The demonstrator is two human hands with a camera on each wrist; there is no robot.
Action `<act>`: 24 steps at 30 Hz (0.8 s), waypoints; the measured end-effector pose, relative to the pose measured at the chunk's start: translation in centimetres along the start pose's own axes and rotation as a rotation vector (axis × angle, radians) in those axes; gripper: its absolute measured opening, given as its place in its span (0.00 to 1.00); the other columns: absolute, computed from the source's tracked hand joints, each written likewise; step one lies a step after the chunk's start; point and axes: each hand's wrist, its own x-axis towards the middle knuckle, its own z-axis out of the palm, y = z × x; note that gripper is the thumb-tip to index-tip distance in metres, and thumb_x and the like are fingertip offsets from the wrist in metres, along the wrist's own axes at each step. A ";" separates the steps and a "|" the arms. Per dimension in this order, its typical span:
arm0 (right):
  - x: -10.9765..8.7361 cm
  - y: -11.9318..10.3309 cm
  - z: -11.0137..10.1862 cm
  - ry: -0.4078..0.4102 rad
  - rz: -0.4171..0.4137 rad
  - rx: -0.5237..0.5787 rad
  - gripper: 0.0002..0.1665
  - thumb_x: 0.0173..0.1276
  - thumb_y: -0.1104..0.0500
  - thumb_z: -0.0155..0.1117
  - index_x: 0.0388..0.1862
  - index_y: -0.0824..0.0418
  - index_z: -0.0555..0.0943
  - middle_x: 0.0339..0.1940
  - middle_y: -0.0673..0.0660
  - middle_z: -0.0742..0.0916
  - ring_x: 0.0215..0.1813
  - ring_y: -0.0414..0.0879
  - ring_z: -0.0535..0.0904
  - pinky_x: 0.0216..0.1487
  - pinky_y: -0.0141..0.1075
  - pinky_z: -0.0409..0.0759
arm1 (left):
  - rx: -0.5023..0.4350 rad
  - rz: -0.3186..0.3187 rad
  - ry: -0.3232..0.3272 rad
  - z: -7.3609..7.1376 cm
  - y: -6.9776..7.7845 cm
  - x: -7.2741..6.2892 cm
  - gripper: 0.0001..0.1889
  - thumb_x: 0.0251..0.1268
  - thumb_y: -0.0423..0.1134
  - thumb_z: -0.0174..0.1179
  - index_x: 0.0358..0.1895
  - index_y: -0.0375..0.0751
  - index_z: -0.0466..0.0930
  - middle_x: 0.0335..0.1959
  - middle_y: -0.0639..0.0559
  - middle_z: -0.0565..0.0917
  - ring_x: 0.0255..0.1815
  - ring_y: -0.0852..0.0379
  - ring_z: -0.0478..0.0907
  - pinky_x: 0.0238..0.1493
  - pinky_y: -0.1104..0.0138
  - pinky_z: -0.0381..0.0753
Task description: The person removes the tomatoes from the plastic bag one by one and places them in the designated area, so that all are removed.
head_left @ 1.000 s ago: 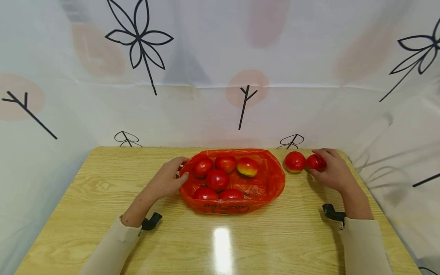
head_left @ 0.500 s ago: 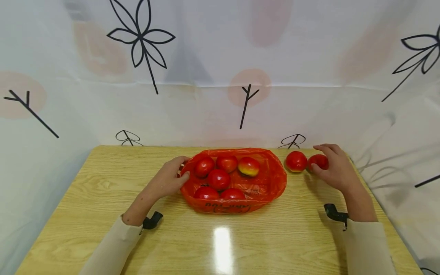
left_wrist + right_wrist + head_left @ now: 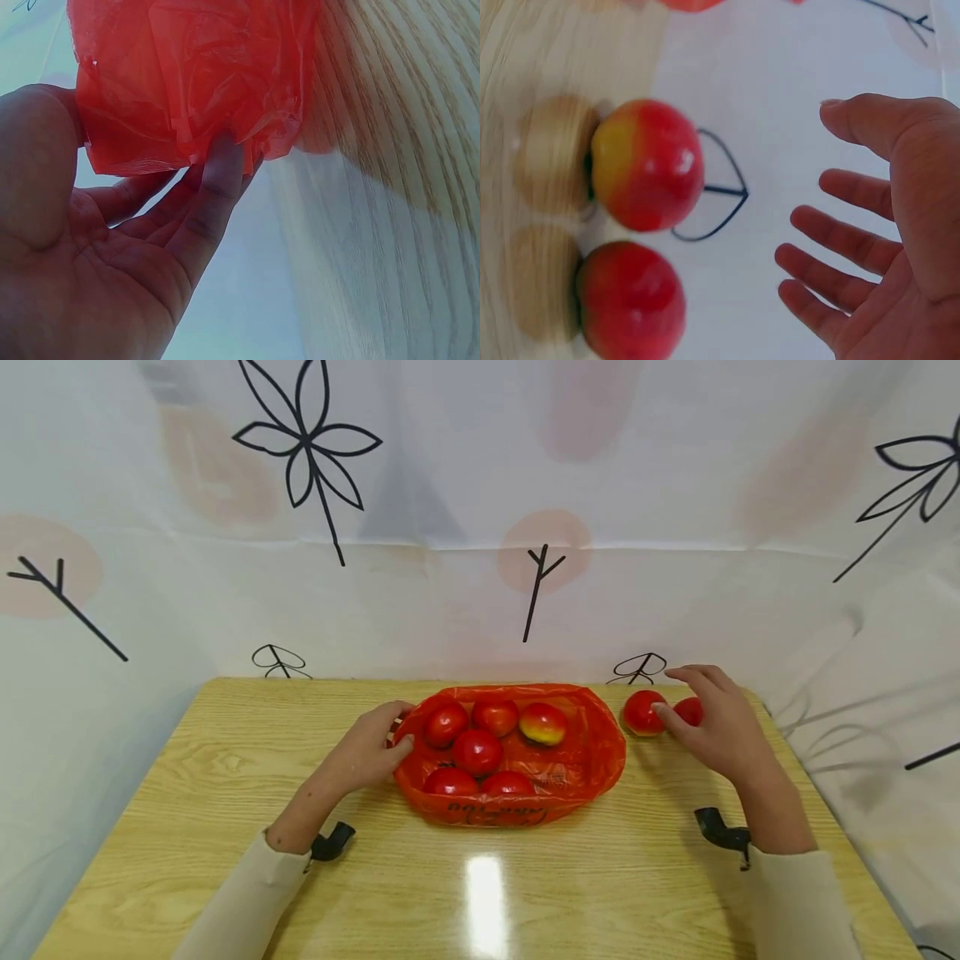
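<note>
Two glossy, mostly red fruits (image 3: 649,165)

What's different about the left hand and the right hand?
The left hand grips the edge of the red bag, while the right hand holds nothing and hovers near a loose red-and-yellow fruit. The left hand's thumb and fingers bend around the bag; the right hand's thumb is spread away from its fingers. Both are bare, with pale sleeves and black pieces by the wrists.

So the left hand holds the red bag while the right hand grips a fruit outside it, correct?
No: the right hand grips nothing; the right wrist view shows both fruits apart from it. The left hand holds the red bag.
</note>
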 end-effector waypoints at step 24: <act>0.3 -5.9 2.3 -0.005 -0.204 0.022 0.32 0.61 0.65 0.80 0.65 0.62 0.81 0.65 0.63 0.81 0.67 0.63 0.74 0.58 0.62 0.83 | -0.027 0.000 0.014 -0.1 0.3 -0.2 0.22 0.74 0.31 0.57 0.68 0.35 0.75 0.61 0.42 0.84 0.54 0.45 0.82 0.50 0.56 0.89</act>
